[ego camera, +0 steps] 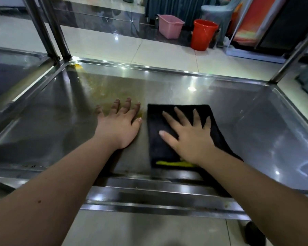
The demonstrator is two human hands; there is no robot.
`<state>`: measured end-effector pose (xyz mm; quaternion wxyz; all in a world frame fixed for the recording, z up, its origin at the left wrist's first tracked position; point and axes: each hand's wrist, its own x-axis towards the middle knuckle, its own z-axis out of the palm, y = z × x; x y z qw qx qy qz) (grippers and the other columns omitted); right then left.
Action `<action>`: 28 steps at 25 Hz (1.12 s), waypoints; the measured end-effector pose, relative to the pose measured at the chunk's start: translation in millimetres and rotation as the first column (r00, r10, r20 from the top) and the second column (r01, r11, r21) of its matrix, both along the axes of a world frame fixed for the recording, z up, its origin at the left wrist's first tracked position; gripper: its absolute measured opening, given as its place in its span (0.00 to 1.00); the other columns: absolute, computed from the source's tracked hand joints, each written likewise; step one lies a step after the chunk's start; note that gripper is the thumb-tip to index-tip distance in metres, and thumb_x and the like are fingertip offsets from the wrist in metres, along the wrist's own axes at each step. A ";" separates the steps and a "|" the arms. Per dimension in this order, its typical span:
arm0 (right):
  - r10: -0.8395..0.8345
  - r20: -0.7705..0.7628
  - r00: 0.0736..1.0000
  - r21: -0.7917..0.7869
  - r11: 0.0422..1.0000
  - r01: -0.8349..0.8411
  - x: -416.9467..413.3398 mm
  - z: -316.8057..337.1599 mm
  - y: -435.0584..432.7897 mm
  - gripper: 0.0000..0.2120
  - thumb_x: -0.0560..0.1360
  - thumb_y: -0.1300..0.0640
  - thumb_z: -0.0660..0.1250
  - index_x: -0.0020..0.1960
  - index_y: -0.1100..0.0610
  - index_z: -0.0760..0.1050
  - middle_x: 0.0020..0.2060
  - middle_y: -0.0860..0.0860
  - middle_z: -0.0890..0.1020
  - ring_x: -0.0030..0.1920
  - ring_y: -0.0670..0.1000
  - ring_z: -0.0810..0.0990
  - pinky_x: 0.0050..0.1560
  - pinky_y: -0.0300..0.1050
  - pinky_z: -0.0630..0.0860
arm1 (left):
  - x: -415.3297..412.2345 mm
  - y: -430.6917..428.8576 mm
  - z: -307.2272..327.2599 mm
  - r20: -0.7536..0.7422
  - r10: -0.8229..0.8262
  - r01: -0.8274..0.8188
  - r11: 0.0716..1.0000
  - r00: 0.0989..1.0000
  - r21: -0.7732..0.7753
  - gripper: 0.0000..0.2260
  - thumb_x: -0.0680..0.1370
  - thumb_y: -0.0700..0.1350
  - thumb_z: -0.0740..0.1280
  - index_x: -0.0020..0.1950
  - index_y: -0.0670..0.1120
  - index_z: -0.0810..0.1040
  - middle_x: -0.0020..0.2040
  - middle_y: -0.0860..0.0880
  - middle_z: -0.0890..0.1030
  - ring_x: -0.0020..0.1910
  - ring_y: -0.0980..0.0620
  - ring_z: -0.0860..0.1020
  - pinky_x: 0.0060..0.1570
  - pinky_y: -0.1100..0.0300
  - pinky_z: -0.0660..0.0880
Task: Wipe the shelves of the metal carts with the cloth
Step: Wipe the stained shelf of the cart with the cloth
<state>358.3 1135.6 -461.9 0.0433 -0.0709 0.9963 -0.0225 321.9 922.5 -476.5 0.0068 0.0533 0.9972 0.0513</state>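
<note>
A stainless steel cart shelf [238,107] fills the middle of the head view. A folded black cloth [158,135] with a yellow strip at its near edge lies flat on the shelf. My right hand [188,135] presses down on the cloth with fingers spread and straight. My left hand [121,125] rests flat on the bare metal just left of the cloth, fingers straight. A yellowish-brown smear [114,86] covers the shelf beyond my left hand, reaching the far left corner.
A second cart shelf [11,71] adjoins on the left. Upright metal posts [59,32] rise at the far left corner and another post [292,55] at the far right. A pink bin [170,26] and a red bucket [203,35] stand on the tiled floor behind.
</note>
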 end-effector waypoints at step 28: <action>-0.005 0.153 0.988 -0.057 0.998 0.014 60.9 14.3 -123.7 0.32 0.77 0.30 0.44 0.77 0.37 0.40 0.78 0.44 0.38 0.74 0.68 0.33 0.65 0.76 0.32 | 12.7 -25.4 53.9 0.095 0.053 -0.095 0.847 0.994 0.523 0.20 0.85 0.50 0.51 0.77 0.56 0.61 0.80 0.50 0.55 0.79 0.46 0.50 0.76 0.50 0.48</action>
